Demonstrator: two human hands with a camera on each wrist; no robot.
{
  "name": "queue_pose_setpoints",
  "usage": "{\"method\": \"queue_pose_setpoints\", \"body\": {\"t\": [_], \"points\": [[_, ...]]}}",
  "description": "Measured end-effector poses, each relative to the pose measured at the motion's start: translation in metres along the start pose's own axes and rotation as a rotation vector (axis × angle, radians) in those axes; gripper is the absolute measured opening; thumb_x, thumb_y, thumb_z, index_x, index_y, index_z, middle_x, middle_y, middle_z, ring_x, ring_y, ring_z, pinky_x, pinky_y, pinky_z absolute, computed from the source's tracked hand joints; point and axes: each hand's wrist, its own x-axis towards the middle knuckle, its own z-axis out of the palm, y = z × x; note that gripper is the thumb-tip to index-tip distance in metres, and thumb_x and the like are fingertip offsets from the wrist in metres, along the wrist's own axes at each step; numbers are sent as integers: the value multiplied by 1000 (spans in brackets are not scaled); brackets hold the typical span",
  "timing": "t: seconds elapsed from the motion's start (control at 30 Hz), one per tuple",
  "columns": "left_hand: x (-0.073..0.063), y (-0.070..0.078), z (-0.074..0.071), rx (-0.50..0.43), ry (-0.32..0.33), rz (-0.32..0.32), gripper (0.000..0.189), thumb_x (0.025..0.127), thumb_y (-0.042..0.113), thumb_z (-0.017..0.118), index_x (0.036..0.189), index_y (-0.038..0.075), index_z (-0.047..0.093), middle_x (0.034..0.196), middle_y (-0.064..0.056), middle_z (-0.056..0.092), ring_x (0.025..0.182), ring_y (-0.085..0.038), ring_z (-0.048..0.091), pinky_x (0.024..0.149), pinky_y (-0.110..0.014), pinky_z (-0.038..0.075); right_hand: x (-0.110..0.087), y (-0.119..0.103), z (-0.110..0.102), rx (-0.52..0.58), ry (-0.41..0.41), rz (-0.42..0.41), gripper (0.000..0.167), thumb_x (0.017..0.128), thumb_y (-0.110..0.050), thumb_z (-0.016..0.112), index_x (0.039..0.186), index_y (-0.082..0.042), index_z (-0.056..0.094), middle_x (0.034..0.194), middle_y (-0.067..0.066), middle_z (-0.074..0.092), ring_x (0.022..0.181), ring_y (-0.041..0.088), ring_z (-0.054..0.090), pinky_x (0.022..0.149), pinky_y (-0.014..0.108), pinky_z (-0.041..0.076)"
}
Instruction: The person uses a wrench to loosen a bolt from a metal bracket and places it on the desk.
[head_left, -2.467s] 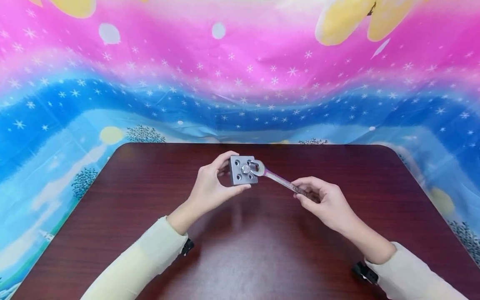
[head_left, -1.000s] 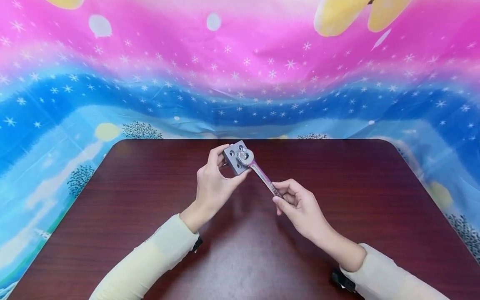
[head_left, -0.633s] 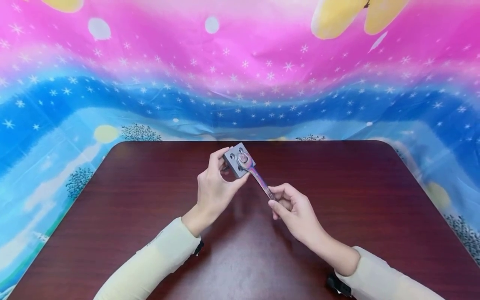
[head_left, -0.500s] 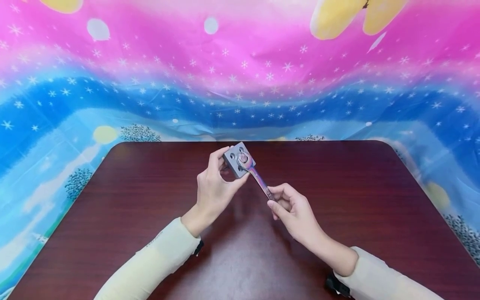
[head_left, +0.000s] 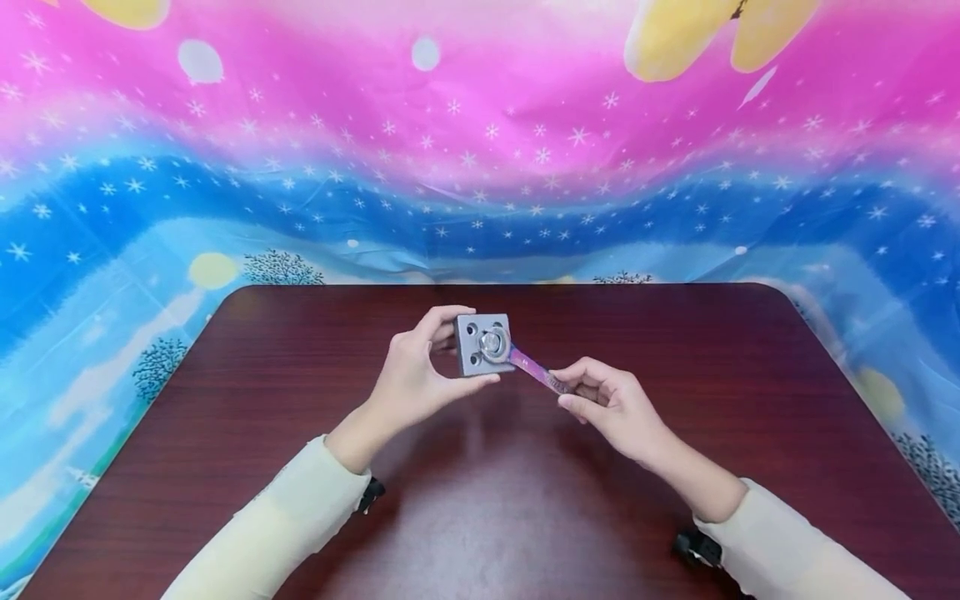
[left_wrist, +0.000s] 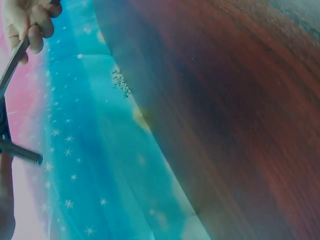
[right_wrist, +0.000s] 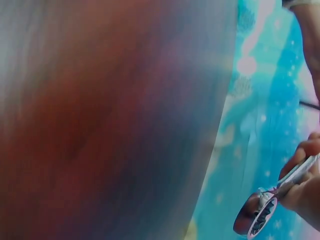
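Note:
A square grey metal block (head_left: pixel 465 346) with holes near its corners is held up above the table by my left hand (head_left: pixel 420 367), thumb below and fingers on top and behind. A hex bolt (head_left: pixel 491 342) sits in its middle; in the left wrist view its threaded shank (left_wrist: pixel 22 152) sticks out behind. My right hand (head_left: pixel 611 404) pinches the far part of a shiny pink-purple wrench (head_left: pixel 531 369), whose head lies around the bolt head. The right wrist view shows the wrench's toothed ring end (right_wrist: pixel 262 217) protruding past the right hand's fingers.
The dark reddish-brown table (head_left: pixel 300 400) has rounded far corners. A pink and blue patterned cloth (head_left: pixel 480 208) hangs behind and beside it. Black straps with small devices (head_left: pixel 697 547) sit at both wrists.
At first the wrench head was beside the bolt; it then went onto it. In the last half second, the tilted block has come level and lower, and my right hand has shifted right with the wrench.

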Motion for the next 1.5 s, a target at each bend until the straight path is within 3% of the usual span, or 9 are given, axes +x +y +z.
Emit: {"method": "queue_pose_setpoints", "body": {"t": [0.2, 0.43, 0.63, 0.77, 0.87, 0.97, 1.1, 1.27, 1.5], "points": [[-2, 5, -12, -86, -195, -52, 75, 64, 15, 95, 128, 13, 56, 108, -1, 76, 96, -9, 73, 86, -28, 60, 7, -1, -23, -86, -119, -18, 23, 89, 8, 65, 111, 4, 68, 99, -12, 70, 66, 8, 57, 53, 26, 51], [-3, 6, -17, -287, -448, -94, 73, 66, 13, 94, 128, 11, 56, 107, -3, 75, 96, -9, 72, 85, -27, 60, 20, -2, -47, -118, -314, -84, 21, 88, 8, 67, 108, 2, 71, 95, 9, 72, 72, 7, 60, 57, 24, 52], [-2, 7, -16, -363, -676, -124, 70, 69, 14, 92, 129, 9, 55, 110, -4, 74, 99, -8, 71, 89, -27, 59, 33, -5, -59, -156, -464, -130, 23, 86, 7, 70, 106, -5, 74, 90, 6, 71, 71, 10, 56, 59, 25, 50], [-3, 7, -14, -365, -738, -128, 69, 70, 13, 91, 129, 8, 55, 111, -5, 74, 99, -8, 71, 90, -27, 59, 35, -7, -65, -203, -508, -97, 25, 87, 3, 71, 108, -10, 75, 91, 8, 71, 73, 12, 58, 63, 26, 53], [-5, 4, -15, -355, -706, -129, 69, 70, 15, 91, 129, 9, 56, 110, -4, 74, 99, -8, 71, 90, -26, 59, 33, -6, -70, -230, -483, -59, 24, 89, 0, 69, 109, -13, 74, 92, 6, 71, 72, 11, 57, 61, 26, 51], [-6, 4, -17, -323, -626, -115, 70, 69, 18, 92, 128, 12, 56, 109, -3, 74, 99, -7, 71, 89, -26, 59, 26, -4, -74, -220, -420, -27, 23, 92, 0, 67, 110, -12, 70, 93, 0, 71, 74, 12, 59, 63, 26, 52], [-6, 4, -16, -213, -471, -66, 70, 68, 20, 93, 128, 16, 56, 107, 1, 75, 99, -5, 71, 89, -26, 59, 15, -1, -70, -123, -342, -14, 21, 94, 4, 61, 113, -5, 62, 90, 4, 70, 75, 12, 62, 63, 26, 52], [-5, 3, -10, -65, -272, -28, 73, 66, 16, 94, 128, 14, 56, 110, -1, 75, 102, -10, 72, 93, -30, 57, 3, -3, -56, -5, -297, 3, 24, 98, 8, 51, 121, 3, 55, 88, 15, 68, 71, 13, 59, 59, 28, 50], [0, 5, -1, 86, -67, 77, 77, 67, 14, 93, 130, 7, 51, 113, -6, 74, 94, -14, 74, 84, -31, 61, -7, -6, -31, 70, -193, 25, 25, 99, 6, 49, 124, 5, 52, 86, 11, 65, 67, 22, 56, 61, 29, 52]]}}
